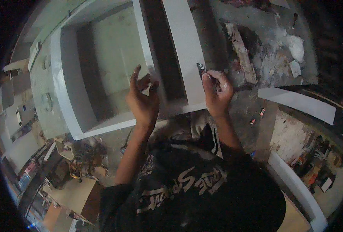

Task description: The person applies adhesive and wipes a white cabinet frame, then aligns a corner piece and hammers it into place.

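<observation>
A white box-like frame (59,73) with raised walls and dividers lies in front of me, like a cabinet carcass. My right hand (219,91) pinches a small dark scraper blade (200,69), which carries a dab of white paste. The blade is beside the right edge of a wide white panel (183,38) of the frame. My left hand (143,102) is raised at the narrow white divider (142,31), its fingers bent and apart with nothing between them. Whether its fingertips touch the divider I cannot tell.
On the right, a grey work surface (268,42) holds a worn strip of board (240,52) and white powder or paste. A long white board (299,102) lies beyond its near edge. Wooden pieces and a tan panel (69,195) crowd the lower left.
</observation>
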`<state>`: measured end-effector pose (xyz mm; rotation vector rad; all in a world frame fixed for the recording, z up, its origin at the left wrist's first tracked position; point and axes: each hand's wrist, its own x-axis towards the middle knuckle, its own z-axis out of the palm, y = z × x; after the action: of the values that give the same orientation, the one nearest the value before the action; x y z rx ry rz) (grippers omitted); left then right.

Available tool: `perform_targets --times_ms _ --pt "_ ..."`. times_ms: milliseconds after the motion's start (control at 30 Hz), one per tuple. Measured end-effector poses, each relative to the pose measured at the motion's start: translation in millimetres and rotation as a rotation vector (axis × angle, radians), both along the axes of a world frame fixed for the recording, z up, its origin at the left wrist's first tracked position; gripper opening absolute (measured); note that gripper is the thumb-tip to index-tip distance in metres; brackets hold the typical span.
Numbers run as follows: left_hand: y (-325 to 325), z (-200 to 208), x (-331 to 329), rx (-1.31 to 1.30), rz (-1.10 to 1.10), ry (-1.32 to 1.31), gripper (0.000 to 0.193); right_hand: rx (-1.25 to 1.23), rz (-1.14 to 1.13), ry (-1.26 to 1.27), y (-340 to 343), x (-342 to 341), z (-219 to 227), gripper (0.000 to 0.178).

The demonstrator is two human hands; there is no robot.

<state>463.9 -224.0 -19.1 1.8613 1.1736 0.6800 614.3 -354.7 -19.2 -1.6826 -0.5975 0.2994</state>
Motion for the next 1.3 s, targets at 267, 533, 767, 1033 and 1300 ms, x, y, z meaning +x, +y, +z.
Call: perform_targets --times_ms 267,533,767,1033,1300 --pt "37.2 3.6 3.3 -0.278 -0.039 -0.126 0.050 0.040 0.002 -0.008 31.7 20.1 -13.6 0.014" --pt "52.1 -14.1 1.2 -0.527 0.052 -0.214 0.055 0.027 -0.014 0.125 46.7 30.6 -19.5 0.017" --pt "55.1 -25.6 -1.8 -0.613 0.030 -0.342 0.048 -0.087 0.001 -0.074 61.1 75.4 -6.5 0.021" --pt "61.8 -35.2 -1.0 -0.645 -0.034 -0.283 0.046 -0.538 -0.019 -0.231 31.4 154.0 -56.1 0.022" --pt "54.3 51.8 -3.7 -0.389 -0.315 -0.353 0.042 -0.790 -0.311 -0.384 -35.6 174.5 -77.4 0.046"
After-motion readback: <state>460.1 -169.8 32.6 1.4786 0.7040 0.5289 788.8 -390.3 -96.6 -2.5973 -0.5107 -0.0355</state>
